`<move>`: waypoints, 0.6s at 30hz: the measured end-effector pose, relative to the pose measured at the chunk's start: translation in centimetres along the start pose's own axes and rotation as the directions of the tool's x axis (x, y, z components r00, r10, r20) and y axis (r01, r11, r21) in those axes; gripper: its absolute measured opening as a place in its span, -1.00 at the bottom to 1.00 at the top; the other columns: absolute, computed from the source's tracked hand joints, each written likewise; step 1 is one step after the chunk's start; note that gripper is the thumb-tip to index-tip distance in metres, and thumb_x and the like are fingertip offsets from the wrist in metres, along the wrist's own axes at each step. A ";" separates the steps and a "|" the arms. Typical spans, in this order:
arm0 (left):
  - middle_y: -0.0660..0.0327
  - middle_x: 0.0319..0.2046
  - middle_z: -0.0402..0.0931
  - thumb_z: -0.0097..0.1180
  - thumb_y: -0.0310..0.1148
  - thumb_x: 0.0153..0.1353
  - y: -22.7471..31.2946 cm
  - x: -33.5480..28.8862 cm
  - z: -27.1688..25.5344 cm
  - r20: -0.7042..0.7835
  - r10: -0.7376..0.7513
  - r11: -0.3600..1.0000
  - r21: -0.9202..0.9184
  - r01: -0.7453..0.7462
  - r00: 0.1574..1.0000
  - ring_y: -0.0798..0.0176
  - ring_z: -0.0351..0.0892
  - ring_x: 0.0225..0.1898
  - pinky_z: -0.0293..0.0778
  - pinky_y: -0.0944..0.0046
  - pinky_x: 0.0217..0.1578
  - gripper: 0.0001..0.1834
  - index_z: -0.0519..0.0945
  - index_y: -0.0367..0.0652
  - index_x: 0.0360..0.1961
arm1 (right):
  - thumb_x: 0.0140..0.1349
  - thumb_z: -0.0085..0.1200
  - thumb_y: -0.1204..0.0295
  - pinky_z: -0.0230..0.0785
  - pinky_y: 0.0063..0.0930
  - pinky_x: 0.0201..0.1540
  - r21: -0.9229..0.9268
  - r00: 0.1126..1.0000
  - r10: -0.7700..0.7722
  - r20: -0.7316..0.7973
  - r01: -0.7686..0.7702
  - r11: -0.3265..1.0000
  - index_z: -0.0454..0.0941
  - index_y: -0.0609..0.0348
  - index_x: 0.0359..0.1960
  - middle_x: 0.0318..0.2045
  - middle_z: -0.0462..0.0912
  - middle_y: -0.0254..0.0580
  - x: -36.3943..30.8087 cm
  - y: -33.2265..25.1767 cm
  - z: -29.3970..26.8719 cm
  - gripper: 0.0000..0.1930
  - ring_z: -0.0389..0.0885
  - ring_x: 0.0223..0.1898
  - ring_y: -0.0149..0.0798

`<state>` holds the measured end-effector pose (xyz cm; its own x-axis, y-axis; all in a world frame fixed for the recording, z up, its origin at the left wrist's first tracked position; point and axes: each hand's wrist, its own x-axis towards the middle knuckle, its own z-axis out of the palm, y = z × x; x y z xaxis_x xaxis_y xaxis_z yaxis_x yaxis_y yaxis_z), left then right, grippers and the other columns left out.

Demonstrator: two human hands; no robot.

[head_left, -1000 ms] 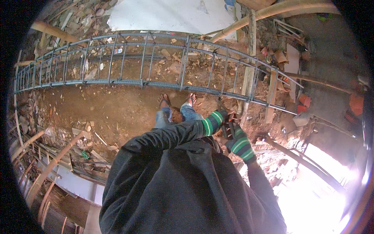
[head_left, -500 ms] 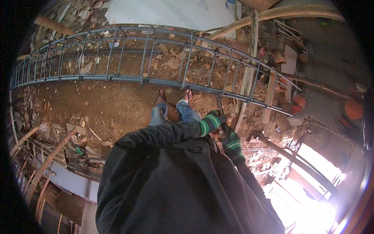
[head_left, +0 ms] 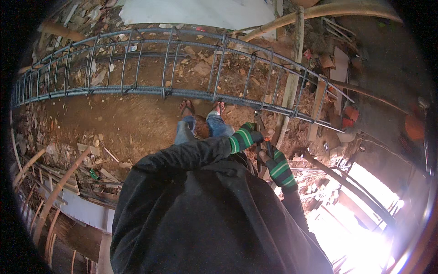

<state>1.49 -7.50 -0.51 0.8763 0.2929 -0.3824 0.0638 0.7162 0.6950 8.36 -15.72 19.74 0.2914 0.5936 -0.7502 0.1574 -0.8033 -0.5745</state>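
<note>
My left hand [head_left: 261, 134], with a green-and-black striped knit cuff, is closed round a dark metal tool [head_left: 259, 121] that looks like pincers. Its narrow head points away from me, toward the near bars of a long steel rebar cage [head_left: 191, 94], and stays apart from them. Just below, my right hand [head_left: 270, 160], in a matching striped cuff, is closed on the tool's dark handle end. My fingers hide much of the handles. The cage stretches across in front of my feet, its square ties spaced along the long ribbed bars.
A wooden post [head_left: 292, 86] and a bamboo pole [head_left: 328, 13] stand beyond the cage's right part. A white sheet [head_left: 191, 13] lies at the far side. Bamboo poles [head_left: 59, 196] lean at lower left. Rubble and wood scraps litter the dirt; a dark pole [head_left: 346, 187] slants at right.
Both hands have shifted slightly to the right, and more of the tool's dark handles now shows between them. The cage sits slightly differently in the picture as my view moved.
</note>
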 end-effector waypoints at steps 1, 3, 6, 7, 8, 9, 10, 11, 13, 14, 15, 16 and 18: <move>0.05 -0.62 0.52 0.17 0.50 -0.07 1.1 -0.5 0.1 -0.056 0.040 0.990 0.136 -0.032 0.998 0.11 0.57 -0.49 0.43 0.09 -0.43 -0.13 0.60 -0.32 -0.54 | 0.39 0.05 0.24 0.35 -0.41 0.08 0.061 0.999 0.019 0.046 -0.022 0.998 0.43 0.30 0.19 0.03 0.59 -0.16 -0.1 -0.7 -0.3 -0.54 0.50 0.01 -0.35; 0.02 -0.65 0.47 0.16 0.48 -0.04 3.2 -2.5 -1.1 -0.076 0.009 0.872 0.489 0.029 0.997 0.06 0.54 -0.51 0.40 0.06 -0.44 -0.14 0.57 -0.32 -0.58 | 0.40 0.04 0.25 0.38 -0.43 0.02 0.057 0.998 -0.055 0.006 0.055 0.997 0.46 0.29 0.16 -0.07 0.63 -0.21 0.0 -1.2 0.1 -0.57 0.53 -0.05 -0.36; -0.10 -0.64 0.44 0.15 0.44 0.00 5.2 -5.3 -2.3 -0.044 0.082 0.689 0.724 -0.024 0.996 -0.12 0.50 -0.52 0.37 -0.01 -0.43 -0.16 0.55 -0.33 -0.60 | 0.41 0.02 0.23 0.39 -0.40 -0.07 0.057 0.999 -0.052 -0.011 0.053 0.997 0.50 0.26 0.11 -0.21 0.65 -0.23 0.7 -0.5 1.2 -0.61 0.56 -0.15 -0.32; -0.11 -0.63 0.45 0.15 0.43 0.01 5.5 -5.8 -2.7 -0.017 0.139 0.617 0.784 -0.073 0.990 -0.15 0.49 -0.52 0.38 -0.02 -0.42 -0.17 0.55 -0.34 -0.58 | 0.41 0.01 0.22 0.40 -0.37 -0.11 0.069 0.999 -0.033 -0.004 0.034 0.997 0.51 0.25 0.08 -0.26 0.65 -0.22 0.9 -0.2 1.4 -0.62 0.57 -0.20 -0.30; -0.12 -0.61 0.45 0.14 0.42 0.02 5.7 -6.1 -3.0 0.044 0.250 0.594 0.782 -0.190 0.967 -0.16 0.49 -0.51 0.38 -0.03 -0.41 -0.17 0.55 -0.34 -0.57 | 0.42 0.00 0.20 0.40 -0.34 -0.16 0.081 1.000 -0.015 -0.001 0.015 0.997 0.53 0.24 0.05 -0.32 0.64 -0.21 1.0 0.2 1.6 -0.63 0.58 -0.25 -0.27; -0.14 -0.60 0.46 0.14 0.41 0.03 5.9 -6.1 -3.3 0.108 0.388 0.542 0.777 -0.322 0.915 -0.17 0.49 -0.51 0.38 -0.04 -0.40 -0.18 0.56 -0.34 -0.55 | 0.42 -0.01 0.19 0.39 -0.30 -0.20 -0.026 1.000 0.008 -0.020 -0.009 1.000 0.54 0.23 0.02 -0.36 0.63 -0.18 1.1 0.6 1.7 -0.64 0.57 -0.29 -0.24; -0.12 -0.58 0.47 0.15 0.40 0.04 6.1 -6.1 -3.4 0.173 0.346 0.496 0.801 -0.336 0.922 -0.15 0.50 -0.49 0.40 -0.03 -0.39 -0.19 0.56 -0.34 -0.52 | 0.42 -0.02 0.17 0.37 -0.27 -0.24 -0.134 0.999 0.028 -0.043 -0.034 0.990 0.55 0.23 -0.01 -0.39 0.62 -0.15 1.2 0.9 1.7 -0.64 0.56 -0.34 -0.21; -0.11 -0.56 0.49 0.15 0.39 0.05 6.4 -6.1 -3.5 0.129 0.355 0.567 0.758 -0.323 0.926 -0.13 0.51 -0.48 0.41 -0.03 -0.38 -0.20 0.57 -0.33 -0.49 | 0.43 -0.03 0.16 0.36 -0.24 -0.29 -0.241 0.997 0.044 -0.069 -0.060 0.969 0.55 0.22 -0.03 -0.43 0.60 -0.11 1.3 1.1 1.6 -0.64 0.56 -0.38 -0.19; -0.03 -0.52 0.54 0.18 0.37 0.06 7.0 -6.0 -3.0 0.047 -0.009 0.684 0.729 -0.028 0.999 -0.03 0.55 -0.45 0.47 0.03 -0.35 -0.24 0.59 -0.31 -0.40 | 0.43 -0.04 0.14 0.32 -0.20 -0.34 -0.254 0.993 0.111 -0.045 -0.119 0.960 0.56 0.21 -0.03 -0.44 0.59 -0.04 1.1 1.1 0.9 -0.63 0.53 -0.42 -0.17; 0.03 -0.50 0.55 0.18 0.33 0.10 7.4 -6.0 -2.4 0.032 -0.108 0.903 0.422 0.085 0.994 0.04 0.56 -0.44 0.49 0.08 -0.35 -0.28 0.60 -0.28 -0.36 | 0.43 -0.05 0.13 0.30 -0.17 -0.36 -0.260 0.980 0.192 -0.042 -0.196 0.946 0.56 0.21 -0.03 -0.45 0.58 0.00 1.0 0.9 0.5 -0.62 0.52 -0.43 -0.16; 0.10 -0.49 0.57 0.19 0.29 0.13 7.8 -5.9 -1.6 0.057 -0.203 0.978 0.054 0.200 0.977 0.10 0.57 -0.44 0.51 0.13 -0.34 -0.32 0.61 -0.25 -0.31 | 0.42 -0.03 0.13 0.30 -0.19 -0.37 -0.283 0.989 0.145 -0.038 -0.150 0.947 0.56 0.21 -0.04 -0.46 0.58 -0.01 1.0 0.7 0.0 -0.62 0.52 -0.44 -0.16; 0.16 -0.47 0.59 0.20 0.26 0.16 8.2 -5.8 -0.6 0.108 -0.302 0.894 -0.314 0.320 0.947 0.17 0.58 -0.43 0.54 0.18 -0.34 -0.36 0.61 -0.23 -0.27 | 0.41 -0.02 0.12 0.31 -0.20 -0.37 -0.304 0.988 0.146 -0.046 -0.153 0.940 0.56 0.21 -0.05 -0.46 0.58 -0.01 0.9 0.3 -0.6 -0.61 0.52 -0.45 -0.16; 0.23 -0.46 0.58 0.21 0.15 0.21 8.4 -5.4 1.8 0.226 -0.185 0.751 -0.595 0.286 0.956 0.27 0.58 -0.44 0.55 0.27 -0.38 -0.46 0.61 -0.18 -0.21 | 0.38 0.03 0.12 0.34 -0.30 -0.39 -0.281 0.998 0.064 0.021 -0.055 0.958 0.56 0.20 -0.08 -0.47 0.58 -0.12 0.6 -0.5 -2.0 -0.63 0.52 -0.46 -0.21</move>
<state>-1.83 -4.21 8.55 0.9344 0.0043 -0.3563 0.0145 0.9987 0.0498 10.37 -15.05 20.24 0.2809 0.5422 -0.7919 0.4003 -0.8161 -0.4168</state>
